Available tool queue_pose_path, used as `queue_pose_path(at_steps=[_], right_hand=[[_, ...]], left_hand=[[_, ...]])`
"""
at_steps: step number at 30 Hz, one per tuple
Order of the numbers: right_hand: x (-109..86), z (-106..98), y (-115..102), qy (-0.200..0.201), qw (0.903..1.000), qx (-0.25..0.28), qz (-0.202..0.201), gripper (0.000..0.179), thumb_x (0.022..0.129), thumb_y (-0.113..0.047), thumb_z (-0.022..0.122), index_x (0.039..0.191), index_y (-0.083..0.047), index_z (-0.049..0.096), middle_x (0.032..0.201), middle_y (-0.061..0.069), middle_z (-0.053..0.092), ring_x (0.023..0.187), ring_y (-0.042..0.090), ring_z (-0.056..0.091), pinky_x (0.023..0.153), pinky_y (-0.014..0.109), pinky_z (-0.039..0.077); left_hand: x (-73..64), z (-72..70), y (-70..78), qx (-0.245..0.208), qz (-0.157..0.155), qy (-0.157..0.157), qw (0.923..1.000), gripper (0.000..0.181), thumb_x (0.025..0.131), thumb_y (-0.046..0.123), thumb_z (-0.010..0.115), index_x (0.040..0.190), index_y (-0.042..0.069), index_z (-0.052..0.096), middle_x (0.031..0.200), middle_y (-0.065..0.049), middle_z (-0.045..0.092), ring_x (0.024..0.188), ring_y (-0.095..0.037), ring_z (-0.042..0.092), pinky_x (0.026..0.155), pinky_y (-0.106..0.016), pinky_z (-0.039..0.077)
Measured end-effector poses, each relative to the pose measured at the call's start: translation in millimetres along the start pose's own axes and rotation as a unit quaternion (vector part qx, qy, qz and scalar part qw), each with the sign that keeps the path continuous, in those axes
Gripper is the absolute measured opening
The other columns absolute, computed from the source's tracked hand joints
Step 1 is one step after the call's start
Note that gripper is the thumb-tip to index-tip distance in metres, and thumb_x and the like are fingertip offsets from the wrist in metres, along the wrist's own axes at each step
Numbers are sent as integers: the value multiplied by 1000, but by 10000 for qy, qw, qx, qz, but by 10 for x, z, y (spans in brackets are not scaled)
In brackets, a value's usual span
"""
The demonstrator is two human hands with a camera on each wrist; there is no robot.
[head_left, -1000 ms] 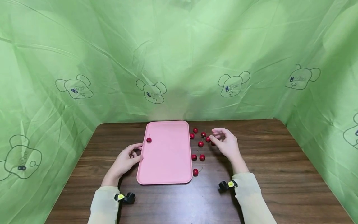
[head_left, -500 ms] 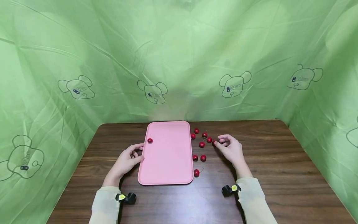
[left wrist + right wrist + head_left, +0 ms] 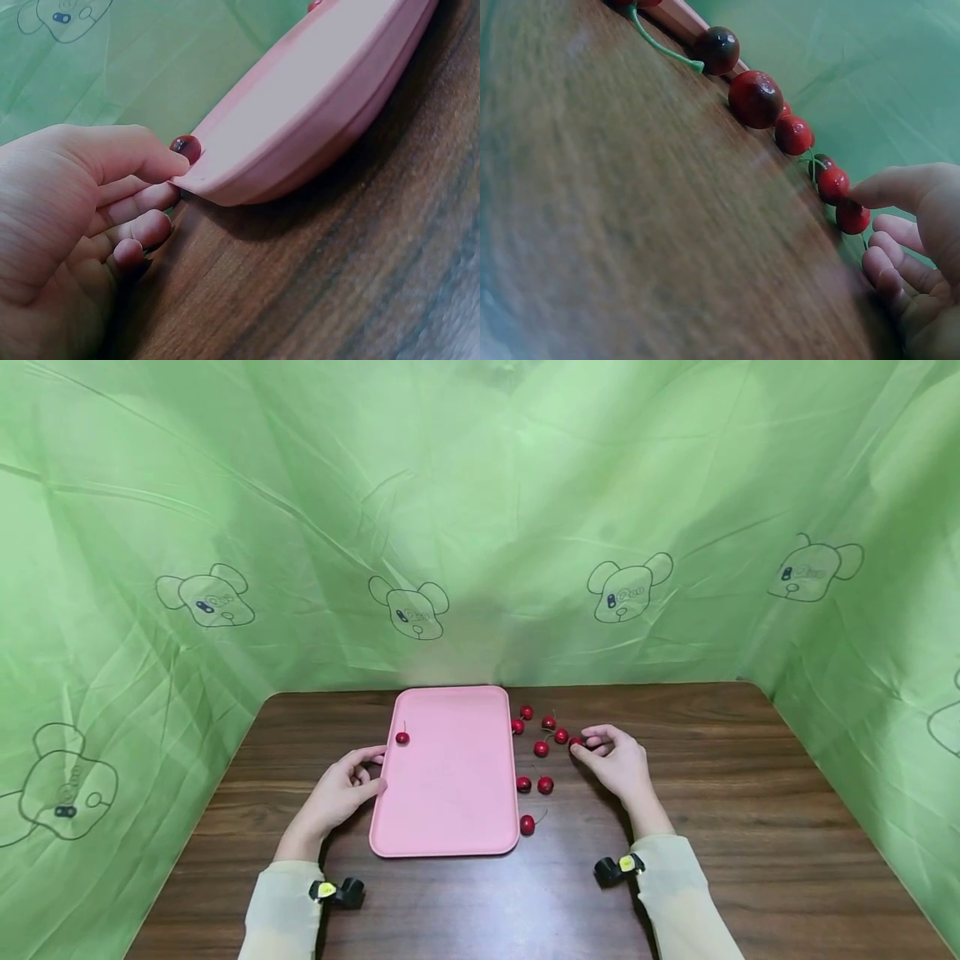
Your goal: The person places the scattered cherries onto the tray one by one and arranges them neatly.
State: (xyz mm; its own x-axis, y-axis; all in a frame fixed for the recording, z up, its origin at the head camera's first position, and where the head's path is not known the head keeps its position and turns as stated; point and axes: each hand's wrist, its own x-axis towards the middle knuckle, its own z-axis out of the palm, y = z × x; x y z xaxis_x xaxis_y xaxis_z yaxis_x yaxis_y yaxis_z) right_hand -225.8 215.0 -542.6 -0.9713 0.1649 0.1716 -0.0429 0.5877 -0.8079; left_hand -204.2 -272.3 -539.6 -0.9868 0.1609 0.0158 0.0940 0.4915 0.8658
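My left hand (image 3: 339, 789) holds the left rim of a pink rectangular tray (image 3: 457, 777), thumb on the edge. One dark red cherry (image 3: 402, 738) with an upright stem rests on the tray near that rim; the left wrist view shows this cherry (image 3: 185, 148) just past the thumb. On the right, my right hand (image 3: 617, 764) is at the outermost cherry (image 3: 575, 742) of a loose group. In the right wrist view the thumb tip (image 3: 866, 191) is right by that cherry (image 3: 853, 217), and the other fingers are loosely bent and apart from the thumb.
Several more cherries lie along the tray's right side, such as a front one (image 3: 527, 824) with its stem out and a middle one (image 3: 545, 785). All stand on a dark wooden table (image 3: 750, 827). A green cloth (image 3: 480, 510) hangs behind and at the sides.
The right hand has drawn back slightly to the right and nearer the front, then settled at the outermost cherry. The left hand and tray stay in place.
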Motion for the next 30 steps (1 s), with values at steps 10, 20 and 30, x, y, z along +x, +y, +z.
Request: queue_pose_path(at_steps=[10, 20, 30], right_hand=[[4, 9, 7, -53, 10000, -59, 18, 32, 89, -30, 91, 113, -11, 81, 100, 6, 79, 84, 17, 69, 75, 27, 50], [20, 4, -25, -149, 9998, -145, 43, 33, 87, -33, 92, 110, -11, 83, 99, 5, 79, 83, 16, 69, 75, 26, 50], [18, 21, 25, -252, 9992, -224, -194, 22, 90, -29, 90, 105, -14, 84, 95, 2, 79, 80, 15, 68, 75, 30, 51]], left_hand=[[15, 13, -10, 100, -107, 24, 9999, 57, 95, 8, 82, 149, 9, 65, 125, -12, 66, 83, -19, 56, 71, -26, 46], [20, 8, 27, 87, -90, 22, 9999, 58, 94, 7, 82, 150, 9, 65, 127, -13, 66, 83, -18, 56, 71, -26, 46], [-6, 13, -6, 42, -117, 5, 9999, 58, 95, 9, 83, 150, 9, 64, 127, -14, 66, 82, -19, 55, 69, -27, 45]])
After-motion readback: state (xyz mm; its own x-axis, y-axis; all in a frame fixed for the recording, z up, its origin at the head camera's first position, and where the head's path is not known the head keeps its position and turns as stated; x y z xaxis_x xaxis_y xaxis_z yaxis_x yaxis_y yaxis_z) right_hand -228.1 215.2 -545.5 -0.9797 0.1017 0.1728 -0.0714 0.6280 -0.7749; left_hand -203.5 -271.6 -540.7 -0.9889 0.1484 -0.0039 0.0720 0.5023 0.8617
